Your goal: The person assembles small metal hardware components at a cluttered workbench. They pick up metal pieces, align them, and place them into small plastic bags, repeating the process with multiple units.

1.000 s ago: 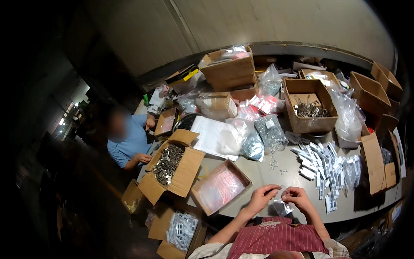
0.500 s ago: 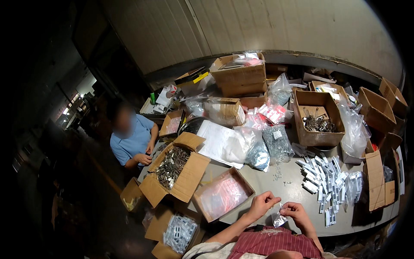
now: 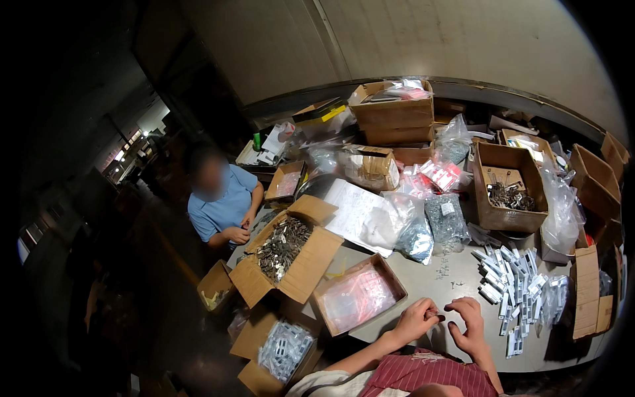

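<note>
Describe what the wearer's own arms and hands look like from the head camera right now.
Both forearms are bare, with no gloves, watch or rings that I can make out on the left hand or right hand. A pale short sleeve shows on the left arm, beside a red striped garment.

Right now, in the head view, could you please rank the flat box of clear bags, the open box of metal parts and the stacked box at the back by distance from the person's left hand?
From the left hand:
1. Flat box of clear bags, just to its left.
2. Open box of metal parts, farther left.
3. Stacked box at the back, by the wall.
</note>
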The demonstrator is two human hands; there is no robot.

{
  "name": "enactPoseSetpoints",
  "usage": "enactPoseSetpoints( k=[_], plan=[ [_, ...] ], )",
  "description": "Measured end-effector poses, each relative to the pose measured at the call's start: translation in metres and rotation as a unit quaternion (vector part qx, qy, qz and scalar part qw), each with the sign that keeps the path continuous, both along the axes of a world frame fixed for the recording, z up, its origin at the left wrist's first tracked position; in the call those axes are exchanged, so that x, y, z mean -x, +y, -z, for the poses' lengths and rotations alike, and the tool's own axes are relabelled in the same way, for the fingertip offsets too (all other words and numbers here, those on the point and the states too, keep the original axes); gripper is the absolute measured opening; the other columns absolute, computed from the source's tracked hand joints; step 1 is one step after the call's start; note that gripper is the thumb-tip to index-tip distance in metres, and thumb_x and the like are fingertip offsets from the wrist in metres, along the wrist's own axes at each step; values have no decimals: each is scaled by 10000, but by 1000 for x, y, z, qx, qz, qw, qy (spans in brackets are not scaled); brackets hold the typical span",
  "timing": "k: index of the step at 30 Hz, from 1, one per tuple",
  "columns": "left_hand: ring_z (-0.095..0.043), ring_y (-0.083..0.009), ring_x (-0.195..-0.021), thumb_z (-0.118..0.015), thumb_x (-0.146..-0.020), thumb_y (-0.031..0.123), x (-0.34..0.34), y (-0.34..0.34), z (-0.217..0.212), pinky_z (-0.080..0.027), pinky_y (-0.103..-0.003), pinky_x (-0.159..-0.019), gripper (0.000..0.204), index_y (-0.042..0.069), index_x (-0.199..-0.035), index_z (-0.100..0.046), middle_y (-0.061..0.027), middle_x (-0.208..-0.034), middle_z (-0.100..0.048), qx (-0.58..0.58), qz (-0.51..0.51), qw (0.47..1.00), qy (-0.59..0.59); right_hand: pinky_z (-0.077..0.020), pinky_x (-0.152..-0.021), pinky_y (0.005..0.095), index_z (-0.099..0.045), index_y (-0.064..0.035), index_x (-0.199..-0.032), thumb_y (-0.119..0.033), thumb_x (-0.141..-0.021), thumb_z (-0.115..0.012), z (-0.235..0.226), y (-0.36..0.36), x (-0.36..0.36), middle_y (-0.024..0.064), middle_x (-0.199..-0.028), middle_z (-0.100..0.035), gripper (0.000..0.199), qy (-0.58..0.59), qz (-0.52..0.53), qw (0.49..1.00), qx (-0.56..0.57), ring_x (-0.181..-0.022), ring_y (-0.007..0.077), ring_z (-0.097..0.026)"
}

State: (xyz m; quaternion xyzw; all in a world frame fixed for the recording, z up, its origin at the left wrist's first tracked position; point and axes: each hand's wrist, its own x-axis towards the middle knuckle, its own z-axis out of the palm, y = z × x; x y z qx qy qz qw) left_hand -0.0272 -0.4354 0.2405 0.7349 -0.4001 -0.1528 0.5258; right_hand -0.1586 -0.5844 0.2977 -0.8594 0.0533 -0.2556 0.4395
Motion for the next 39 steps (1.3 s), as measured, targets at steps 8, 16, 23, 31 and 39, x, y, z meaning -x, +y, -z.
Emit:
enactPoseSetpoints(
  k=[8, 16, 23, 31, 39],
  plan=[
    [-654, -319, -844, -688, -856, 46, 18, 1, 0, -520, -407, -739, 180, 15, -1002, -586, -155, -922, -635, 37, 20, 999, 24, -231, -1195, 578, -699, -82, -1023, -78, -673, -637, 22, -7, 5, 60, -1010, -711, 356, 34, -44, 998, 36, -1168, 309, -588],
    [-671, -322, -911, -691, -864, 57, 22, 6, 3, -541, -397, -791, 263, 18, -1104, -588, -174, -982, -646, -64, 35, 997, -21, -245, -1195, 566, -685, -70, -1050, -100, -682, -648, 23, -3, 12, 84, -1027, -698, 372, 27, -48, 998, 23, -1181, 324, -587],
    [-660, -328, -916, -699, -832, 14, 26, 8, -3, -538, -410, -801, 416, 22, -1222, -554, -165, -1004, -633, -6, 47, 999, -3, -200, -1209, 573, -690, -85, -980, -117, -658, -639, 34, -7, 11, 62, -1004, -687, 327, 44, -50, 996, 53, -1177, 308, -578],
    [-652, -340, -970, -692, -833, 18, 26, 14, 1, -526, -432, -835, 522, 41, -1323, -514, -152, -1023, -642, -44, 43, 997, -45, -165, -1217, 580, -762, -127, -919, -122, -636, -626, 39, 0, 12, 36, -920, -690, 314, 44, -30, 997, 62, -1155, 294, -580],
    [-549, -375, -1224, -699, -797, 16, 25, 15, -2, -452, -470, -1005, 681, -15, -1422, -430, -203, -1281, -562, -55, 43, 983, -167, 57, -1175, 724, -781, -185, -1125, -248, -586, -771, 49, -17, 23, 109, -1461, -567, 543, 221, -112, 968, 21, -1521, 496, -166]
  ],
)
